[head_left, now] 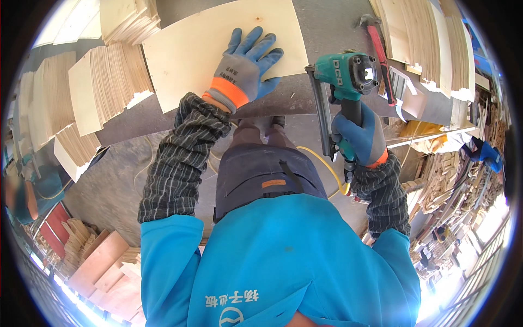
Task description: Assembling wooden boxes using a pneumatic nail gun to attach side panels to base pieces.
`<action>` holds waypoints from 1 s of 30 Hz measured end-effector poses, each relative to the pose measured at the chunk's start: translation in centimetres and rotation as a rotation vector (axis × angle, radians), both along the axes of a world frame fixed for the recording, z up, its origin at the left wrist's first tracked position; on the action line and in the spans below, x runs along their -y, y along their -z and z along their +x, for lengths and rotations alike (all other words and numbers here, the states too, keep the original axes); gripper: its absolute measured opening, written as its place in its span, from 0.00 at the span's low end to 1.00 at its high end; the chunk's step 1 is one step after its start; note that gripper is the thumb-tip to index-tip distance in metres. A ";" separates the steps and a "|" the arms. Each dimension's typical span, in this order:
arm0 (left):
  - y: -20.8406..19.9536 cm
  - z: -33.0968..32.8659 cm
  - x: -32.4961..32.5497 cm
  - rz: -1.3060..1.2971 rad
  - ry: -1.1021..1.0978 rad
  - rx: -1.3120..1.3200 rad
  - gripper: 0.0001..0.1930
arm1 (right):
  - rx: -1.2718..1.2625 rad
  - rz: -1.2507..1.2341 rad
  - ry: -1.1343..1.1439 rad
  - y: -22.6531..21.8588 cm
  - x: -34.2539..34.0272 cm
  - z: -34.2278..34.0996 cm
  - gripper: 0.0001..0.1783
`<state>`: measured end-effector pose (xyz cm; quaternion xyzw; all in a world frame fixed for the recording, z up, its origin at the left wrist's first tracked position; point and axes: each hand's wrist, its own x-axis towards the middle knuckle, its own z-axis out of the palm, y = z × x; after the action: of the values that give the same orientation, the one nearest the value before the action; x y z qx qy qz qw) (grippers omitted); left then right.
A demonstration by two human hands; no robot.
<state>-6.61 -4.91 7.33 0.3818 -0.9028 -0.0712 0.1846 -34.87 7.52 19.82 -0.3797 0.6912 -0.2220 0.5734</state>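
Note:
My left hand [243,66], in a grey and blue work glove with an orange cuff, lies on a pale plywood sheet [185,52] with its fingers spread. The sheet rests on a dark tabletop [332,27]. My right hand [360,133], gloved the same way, is wrapped round the handle of a teal and black pneumatic nail gun [343,76]. The gun is held upright just right of the sheet's edge, its long magazine on the left side. A yellow air hose [321,158] runs near the gun's lower end.
A claw hammer [381,60] with a red handle lies right of the gun. Stacks of thin wooden panels [109,76] stand at the left, with another stack [425,43] at the far right. Scrap wood [447,180] is piled beyond the table on the right.

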 end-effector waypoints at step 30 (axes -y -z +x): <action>-2.4 3.6 -1.4 0.066 -0.082 0.001 0.38 | 0.013 -0.092 0.121 -2.8 -3.2 0.9 0.13</action>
<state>-3.04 -3.47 9.70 0.4246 -0.8836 -0.0932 0.1740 -33.95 10.75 22.60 -0.3619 0.6981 -0.2902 0.5454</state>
